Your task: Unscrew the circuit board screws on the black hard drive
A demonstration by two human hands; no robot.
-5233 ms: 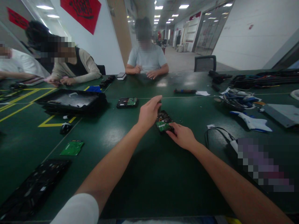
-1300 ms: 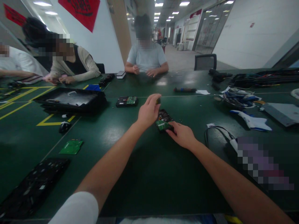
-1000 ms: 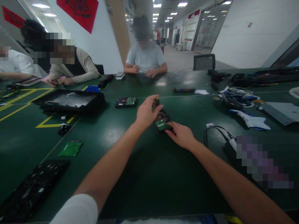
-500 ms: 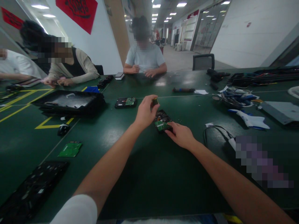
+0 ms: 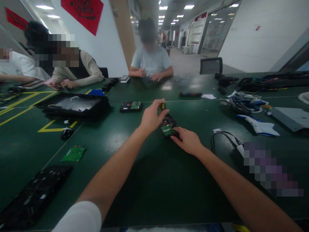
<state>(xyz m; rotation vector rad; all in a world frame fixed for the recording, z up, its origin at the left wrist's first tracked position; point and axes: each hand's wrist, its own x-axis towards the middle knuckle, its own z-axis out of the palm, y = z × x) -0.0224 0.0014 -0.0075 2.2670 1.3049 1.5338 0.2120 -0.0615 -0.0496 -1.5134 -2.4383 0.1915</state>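
A hard disk drive point(image 5: 169, 121) with a green circuit board on its face lies on the green table in front of me. My right hand point(image 5: 187, 139) grips its near right corner, thumb and fingers closed on the edge. Above the drive's far end, my left hand point(image 5: 152, 117) is closed round a small screwdriver point(image 5: 163, 105) with a yellow and black handle. Its lower end is too hidden to tell whether it touches the drive. Tiny pieces that look like screws point(image 5: 185, 125) lie just right of the drive.
Another hard drive point(image 5: 131, 106) sits to the left, near a black tray point(image 5: 72, 106). A loose green circuit board point(image 5: 73, 153) and a black panel point(image 5: 36, 196) lie nearer left. Gloves point(image 5: 259, 125), a cable point(image 5: 225, 132) and a grey box point(image 5: 289, 117) are on the right. Other people sit opposite.
The screwdriver's yellow handle has turned into fuller view between my left fingers. My right hand stays on the drive. The whole view has shifted slightly.
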